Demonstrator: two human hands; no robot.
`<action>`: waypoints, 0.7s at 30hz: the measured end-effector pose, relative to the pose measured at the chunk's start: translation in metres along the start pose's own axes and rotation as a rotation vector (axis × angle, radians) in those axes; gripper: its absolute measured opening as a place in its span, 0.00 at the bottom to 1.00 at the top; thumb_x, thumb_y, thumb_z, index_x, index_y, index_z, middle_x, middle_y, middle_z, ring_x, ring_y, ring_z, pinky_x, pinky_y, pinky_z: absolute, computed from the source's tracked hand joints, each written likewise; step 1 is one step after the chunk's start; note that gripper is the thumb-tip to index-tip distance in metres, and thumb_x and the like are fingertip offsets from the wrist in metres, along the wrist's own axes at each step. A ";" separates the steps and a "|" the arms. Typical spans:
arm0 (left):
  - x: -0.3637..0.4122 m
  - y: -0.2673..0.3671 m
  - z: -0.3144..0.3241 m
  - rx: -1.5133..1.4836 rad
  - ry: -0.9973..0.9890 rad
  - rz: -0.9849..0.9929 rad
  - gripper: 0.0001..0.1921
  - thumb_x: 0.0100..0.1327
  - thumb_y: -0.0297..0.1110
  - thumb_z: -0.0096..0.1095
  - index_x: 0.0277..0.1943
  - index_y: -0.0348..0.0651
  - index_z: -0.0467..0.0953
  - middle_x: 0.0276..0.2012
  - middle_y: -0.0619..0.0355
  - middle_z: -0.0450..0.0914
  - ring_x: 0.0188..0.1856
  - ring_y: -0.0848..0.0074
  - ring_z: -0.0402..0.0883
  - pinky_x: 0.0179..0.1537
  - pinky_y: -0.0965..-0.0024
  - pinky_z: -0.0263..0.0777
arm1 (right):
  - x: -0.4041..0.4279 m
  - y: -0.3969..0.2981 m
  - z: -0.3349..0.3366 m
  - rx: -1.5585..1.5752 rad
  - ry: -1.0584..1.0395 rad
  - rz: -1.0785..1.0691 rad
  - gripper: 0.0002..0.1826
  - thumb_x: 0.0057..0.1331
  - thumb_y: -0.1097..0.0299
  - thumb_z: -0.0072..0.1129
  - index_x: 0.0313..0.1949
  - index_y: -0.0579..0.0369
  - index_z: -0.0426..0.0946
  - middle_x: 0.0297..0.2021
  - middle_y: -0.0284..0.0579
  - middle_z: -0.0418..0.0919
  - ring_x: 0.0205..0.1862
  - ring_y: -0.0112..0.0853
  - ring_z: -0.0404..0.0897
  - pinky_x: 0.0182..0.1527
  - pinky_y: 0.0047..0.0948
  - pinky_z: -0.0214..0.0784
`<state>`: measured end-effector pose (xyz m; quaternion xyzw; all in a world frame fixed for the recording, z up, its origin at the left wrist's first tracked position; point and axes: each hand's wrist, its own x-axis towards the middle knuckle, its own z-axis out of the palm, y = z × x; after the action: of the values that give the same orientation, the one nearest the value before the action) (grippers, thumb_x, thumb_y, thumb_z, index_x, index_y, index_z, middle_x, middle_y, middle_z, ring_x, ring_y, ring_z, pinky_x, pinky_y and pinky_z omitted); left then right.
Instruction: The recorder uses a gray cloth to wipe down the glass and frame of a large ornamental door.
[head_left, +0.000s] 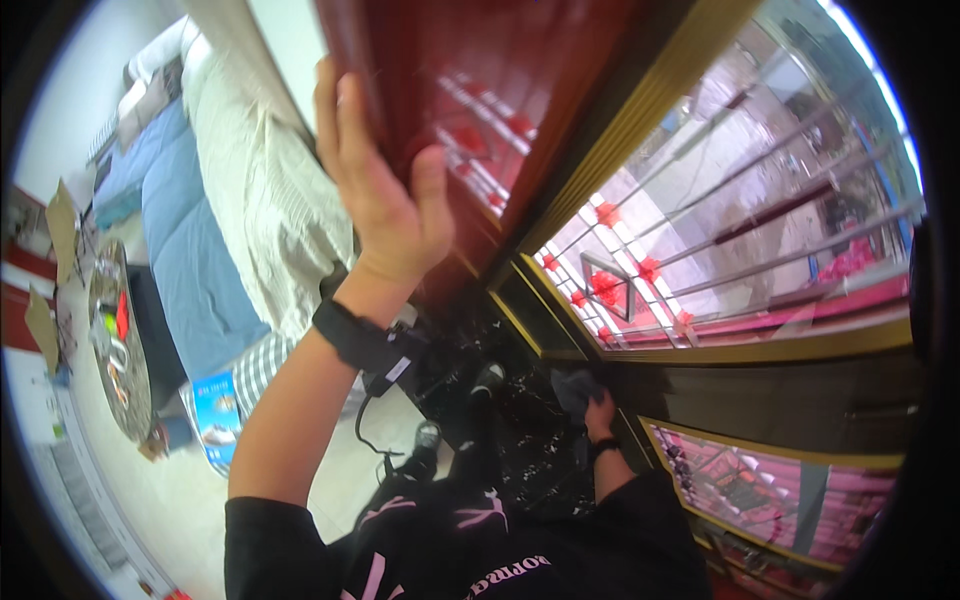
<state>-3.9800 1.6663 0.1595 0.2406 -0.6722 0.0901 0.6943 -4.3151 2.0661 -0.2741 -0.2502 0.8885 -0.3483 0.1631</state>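
My left hand (386, 180) is raised with spread fingers against the edge of a glossy dark red door (465, 82); a black strap with a small device circles its wrist. Low on the right, my right hand (600, 412) grips a dark grey cloth (576, 390) by the dark frame below a barred window (720, 225). That wrist bears a black band. Red bows and a framed red decoration show behind the window bars.
On the left stand a sofa with blue and cream covers (259, 195) and an oval stone-topped table (120, 337) bearing several items. A blue printed bag (216, 420) lies at the sofa's end. Black marble flooring (525, 450) meets pale tiles by my feet.
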 end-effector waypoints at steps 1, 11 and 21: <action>-0.003 0.005 0.002 -0.039 -0.033 -0.047 0.34 0.70 0.36 0.53 0.71 0.27 0.49 0.71 0.32 0.50 0.72 0.44 0.54 0.71 0.53 0.49 | -0.022 0.041 -0.009 0.052 -0.017 0.289 0.18 0.65 0.67 0.57 0.53 0.59 0.74 0.37 0.51 0.83 0.43 0.42 0.81 0.47 0.37 0.72; -0.006 -0.003 -0.020 -0.004 -0.138 -0.067 0.34 0.70 0.36 0.50 0.71 0.28 0.46 0.72 0.35 0.45 0.74 0.46 0.46 0.72 0.52 0.43 | -0.236 0.107 -0.080 -0.356 -0.353 0.584 0.16 0.66 0.65 0.56 0.50 0.57 0.79 0.46 0.48 0.83 0.48 0.42 0.81 0.50 0.41 0.74; -0.008 -0.001 -0.011 -0.030 -0.142 -0.062 0.34 0.68 0.29 0.49 0.71 0.26 0.44 0.72 0.33 0.42 0.74 0.43 0.44 0.73 0.51 0.42 | -0.114 -0.098 -0.020 1.526 -0.472 0.560 0.18 0.69 0.66 0.53 0.56 0.61 0.72 0.52 0.47 0.79 0.51 0.40 0.80 0.55 0.42 0.73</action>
<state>-3.9703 1.6720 0.1519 0.2566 -0.7134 0.0415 0.6508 -4.1984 2.0785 -0.1784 0.0915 0.3816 -0.7380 0.5489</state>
